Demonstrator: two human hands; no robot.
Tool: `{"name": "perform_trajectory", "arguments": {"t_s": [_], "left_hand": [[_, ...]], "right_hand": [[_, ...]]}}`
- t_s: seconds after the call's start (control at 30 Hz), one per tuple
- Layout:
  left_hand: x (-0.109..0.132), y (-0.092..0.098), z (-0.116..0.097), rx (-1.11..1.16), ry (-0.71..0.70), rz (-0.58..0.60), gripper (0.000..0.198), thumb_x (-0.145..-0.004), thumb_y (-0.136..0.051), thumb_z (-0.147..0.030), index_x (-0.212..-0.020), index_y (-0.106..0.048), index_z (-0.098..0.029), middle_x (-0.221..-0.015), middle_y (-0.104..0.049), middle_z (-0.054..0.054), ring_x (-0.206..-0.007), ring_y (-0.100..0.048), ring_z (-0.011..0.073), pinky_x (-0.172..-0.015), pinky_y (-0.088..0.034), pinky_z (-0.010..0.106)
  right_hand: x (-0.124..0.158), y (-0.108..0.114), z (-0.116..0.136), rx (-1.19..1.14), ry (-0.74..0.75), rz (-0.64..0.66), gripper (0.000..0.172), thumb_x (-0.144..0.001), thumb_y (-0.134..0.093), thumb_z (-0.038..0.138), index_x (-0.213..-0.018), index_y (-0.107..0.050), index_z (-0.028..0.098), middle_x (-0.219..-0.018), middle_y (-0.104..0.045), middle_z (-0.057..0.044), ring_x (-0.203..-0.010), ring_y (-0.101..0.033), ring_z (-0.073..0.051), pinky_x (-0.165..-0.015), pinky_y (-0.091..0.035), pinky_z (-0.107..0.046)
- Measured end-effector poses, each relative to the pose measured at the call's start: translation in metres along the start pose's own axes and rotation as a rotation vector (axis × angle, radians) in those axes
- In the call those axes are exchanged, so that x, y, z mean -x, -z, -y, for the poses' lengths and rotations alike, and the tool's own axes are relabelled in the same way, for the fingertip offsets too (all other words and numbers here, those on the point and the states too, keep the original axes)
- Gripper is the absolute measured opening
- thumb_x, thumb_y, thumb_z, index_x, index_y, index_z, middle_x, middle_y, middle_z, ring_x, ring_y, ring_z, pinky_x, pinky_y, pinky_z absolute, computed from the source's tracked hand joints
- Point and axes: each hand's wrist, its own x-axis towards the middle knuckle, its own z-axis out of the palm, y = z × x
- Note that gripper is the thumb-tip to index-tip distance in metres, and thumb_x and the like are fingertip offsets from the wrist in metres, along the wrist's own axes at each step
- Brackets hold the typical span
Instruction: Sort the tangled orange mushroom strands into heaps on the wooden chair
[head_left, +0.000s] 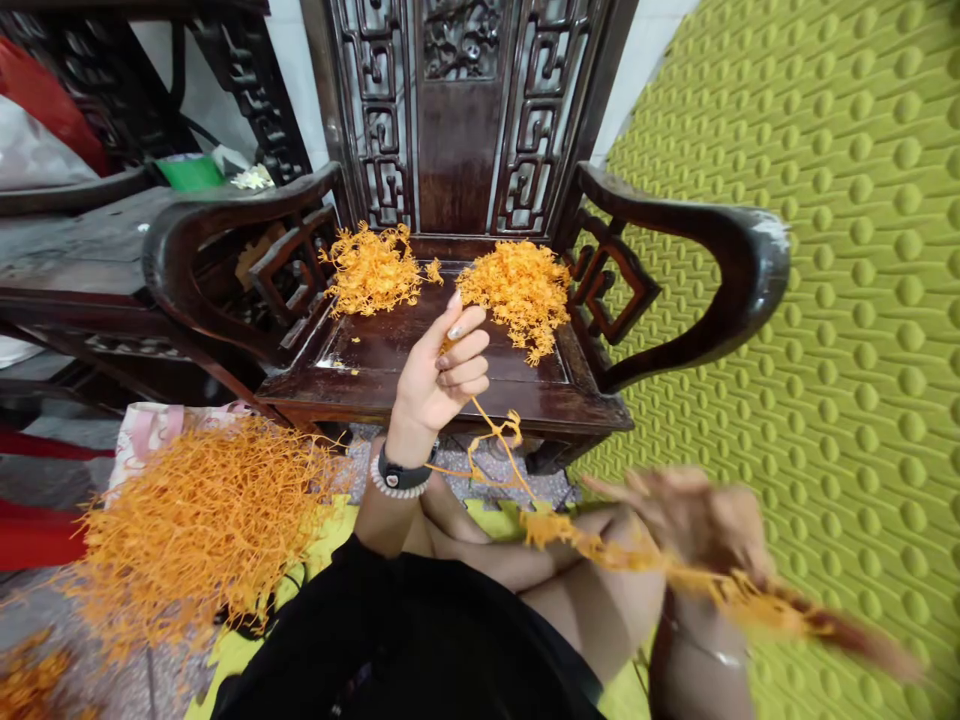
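My left hand (442, 375) is raised above the seat of a dark carved wooden armchair (450, 385), pinching a thin orange cord (491, 445) between its fingers. The cord runs down and across to my right hand (694, 525), which is motion-blurred and closes on a thicker tangled orange length (622, 560). Two tangled orange heaps lie on the chair seat, one (371, 270) towards the left and one (521, 295) towards the right. A much larger orange tangle (199, 530) lies on the floor to my left, apart from both hands.
The chair's curved arms and carved back (461, 120) stand ahead. A dark wooden bench (75, 240) is at the left, with red objects beyond it. A green dimpled mat (840, 300) covers the right side. My dark-clothed lap (405, 640) fills the bottom.
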Motion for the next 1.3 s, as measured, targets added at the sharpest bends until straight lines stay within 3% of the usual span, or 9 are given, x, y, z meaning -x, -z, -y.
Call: {"name": "perform_trajectory", "arguments": {"t_s": [0.17,0.3,0.53,0.7,0.87,1.03,1.1,1.2,1.3], "left_hand": [[0.011,0.009,0.011,0.061,0.035,0.005,0.048,-0.101,-0.030,-0.038,-0.057,-0.031,-0.019,-0.042,-0.019,-0.009,-0.028,-0.011,0.0033,-0.032,-0.016,0.015],[0.021,0.018,0.011,0.070,0.017,0.014,0.050,-0.101,-0.025,-0.036,-0.055,-0.028,-0.018,-0.043,-0.014,-0.009,-0.032,-0.004,0.0044,-0.033,-0.014,0.015],[0.088,0.024,0.004,-0.033,-0.073,-0.084,0.050,-0.096,-0.045,-0.035,-0.052,-0.027,-0.018,-0.041,-0.010,-0.010,-0.033,-0.003,0.0040,-0.031,-0.017,0.014],[0.140,0.034,-0.020,0.034,-0.519,0.024,0.049,-0.090,-0.059,-0.032,-0.055,-0.028,-0.018,-0.037,-0.011,-0.012,-0.028,-0.002,0.0022,-0.028,-0.006,0.017],[0.106,0.013,-0.002,-0.042,-0.257,0.081,0.053,-0.094,-0.050,-0.036,-0.051,-0.023,-0.018,-0.039,-0.013,-0.009,-0.031,-0.006,0.0037,-0.032,-0.013,0.018],[0.053,0.008,0.013,-0.039,-0.076,-0.049,0.052,-0.099,-0.036,-0.034,-0.050,-0.027,-0.017,-0.043,-0.016,-0.009,-0.033,-0.009,0.0037,-0.036,-0.019,0.015],[0.040,0.013,0.013,-0.012,-0.042,-0.052,0.052,-0.099,-0.035,-0.034,-0.051,-0.029,-0.017,-0.042,-0.017,-0.009,-0.031,-0.009,0.0030,-0.035,-0.017,0.015],[0.027,0.021,0.016,-0.018,-0.094,-0.069,0.053,-0.098,-0.038,-0.037,-0.051,-0.031,-0.016,-0.041,-0.020,-0.009,-0.031,-0.011,0.0022,-0.034,-0.014,0.015],[0.014,0.026,0.024,-0.057,-0.181,-0.097,0.049,-0.095,-0.048,-0.036,-0.053,-0.033,-0.016,-0.042,-0.026,-0.009,-0.032,-0.018,0.0018,-0.036,-0.018,0.014]], "right_hand": [[-0.049,-0.060,-0.025,-0.504,-0.556,0.214,0.071,-0.072,-0.043,0.083,-0.096,-0.067,0.021,-0.088,-0.067,-0.007,-0.072,-0.062,-0.018,-0.066,-0.051,-0.033],[-0.041,-0.097,-0.030,-0.349,-0.500,0.263,0.045,-0.090,-0.047,0.058,-0.067,-0.053,0.019,-0.058,-0.047,0.003,-0.054,-0.040,-0.010,-0.055,-0.037,-0.025],[-0.002,-0.069,0.002,-0.098,-0.240,-0.185,0.041,-0.084,-0.062,0.043,-0.052,-0.050,0.020,-0.053,-0.044,0.000,-0.054,-0.041,-0.014,-0.058,-0.033,-0.033],[-0.006,-0.014,0.019,0.045,-0.097,-0.794,0.028,-0.082,-0.060,0.050,-0.063,-0.060,0.029,-0.060,-0.045,-0.003,-0.061,-0.043,-0.020,-0.070,-0.038,-0.045],[-0.098,-0.021,-0.059,0.409,-0.244,-0.186,0.024,-0.087,-0.048,0.043,-0.091,-0.060,0.022,-0.089,-0.060,-0.009,-0.083,-0.056,-0.022,-0.081,-0.045,-0.040],[-0.177,-0.032,-0.133,0.791,-0.471,-0.108,0.021,-0.078,-0.059,0.032,-0.080,-0.063,0.011,-0.114,-0.058,-0.024,-0.120,-0.043,-0.042,-0.099,-0.027,-0.063],[-0.177,-0.032,-0.127,0.784,-0.389,-0.151,0.025,-0.076,-0.064,0.036,-0.079,-0.065,0.012,-0.126,-0.053,-0.023,-0.129,-0.033,-0.044,-0.104,-0.018,-0.066],[-0.147,-0.037,-0.086,0.470,-0.202,-0.137,0.030,-0.087,-0.053,0.042,-0.085,-0.067,0.016,-0.114,-0.063,-0.014,-0.114,-0.053,-0.031,-0.103,-0.033,-0.050],[-0.102,-0.059,-0.035,0.107,-0.200,0.129,0.033,-0.094,-0.043,0.045,-0.093,-0.067,0.020,-0.093,-0.069,-0.007,-0.090,-0.063,-0.022,-0.087,-0.045,-0.037]]}}
